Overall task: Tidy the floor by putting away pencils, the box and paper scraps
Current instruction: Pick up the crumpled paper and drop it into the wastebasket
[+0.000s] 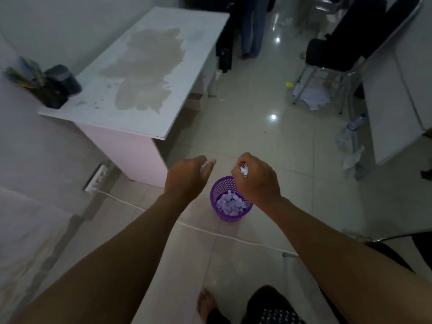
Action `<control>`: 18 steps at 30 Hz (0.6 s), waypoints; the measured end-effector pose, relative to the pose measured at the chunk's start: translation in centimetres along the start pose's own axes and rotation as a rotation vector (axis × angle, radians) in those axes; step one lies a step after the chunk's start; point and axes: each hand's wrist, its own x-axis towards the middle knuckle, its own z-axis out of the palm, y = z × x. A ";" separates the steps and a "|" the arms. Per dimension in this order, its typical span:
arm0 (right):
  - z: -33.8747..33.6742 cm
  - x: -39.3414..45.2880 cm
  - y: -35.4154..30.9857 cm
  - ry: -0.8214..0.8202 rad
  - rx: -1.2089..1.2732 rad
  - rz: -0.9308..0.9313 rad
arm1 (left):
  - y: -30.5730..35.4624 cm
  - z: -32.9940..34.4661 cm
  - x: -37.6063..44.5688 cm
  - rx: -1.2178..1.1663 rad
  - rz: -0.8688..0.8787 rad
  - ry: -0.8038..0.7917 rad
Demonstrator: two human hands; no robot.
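White paper scraps (230, 201) lay heaped inside a small purple mesh basket (221, 210) that stood upright on the tiled floor (292, 183), filling it partway. A crumpled white scrap (243, 170) was pinched in the curled fingers of the right hand (257, 178) above the basket's rim, and another bit of white paper (203, 166) showed between the fingers of the left hand (187, 177), just left of the basket. Pencils (22, 74) stood blurred in a dark holder (52, 97) at the tabletop's (145, 73) far left corner.
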 end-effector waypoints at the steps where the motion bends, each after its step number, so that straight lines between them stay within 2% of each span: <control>1: 0.3 0.7 0.8 -0.005 -0.007 0.034 | -0.1 0.8 1.0 0.007 0.012 -0.005; 7: 3.6 5.2 7.7 -0.132 -0.022 0.183 | -1.9 8.8 6.8 0.036 -0.029 -0.115; 18: 18.2 10.0 22.8 -0.331 0.000 0.301 | -8.9 29.2 12.0 -0.048 -0.278 -0.252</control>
